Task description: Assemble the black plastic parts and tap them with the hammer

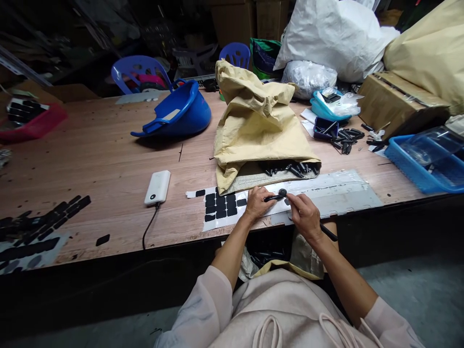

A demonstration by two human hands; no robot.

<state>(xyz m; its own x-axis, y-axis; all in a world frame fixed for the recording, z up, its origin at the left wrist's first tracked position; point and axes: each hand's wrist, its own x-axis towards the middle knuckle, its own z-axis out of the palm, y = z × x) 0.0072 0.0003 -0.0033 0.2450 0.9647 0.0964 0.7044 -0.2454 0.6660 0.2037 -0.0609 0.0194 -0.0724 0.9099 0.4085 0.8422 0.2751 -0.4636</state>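
Note:
My left hand [258, 202] is closed on a small black part with a round end [282, 193], held just over the white strip. At that round end, the thumb and fingertips of my right hand [305, 215] are pinched together; whether they grip it or something small is hidden. A black rod [329, 232] sticks out behind my right palm, apparently tucked in the hand. Left of my hands, several black rounded stickers [220, 207] lie on white backing sheet. Just beyond, a cream cloth sack [263, 135] lies with its mouth open, showing black pieces [299, 169].
A white power bank [158, 187] with a cable lies to the left. A blue scoop-like basin [181, 113] stands behind it. On the right are loose black pieces [346, 140], a blue basket [416, 169] and a cardboard box [402, 104]. Below the table edge, an open bag holds black pieces [266, 255].

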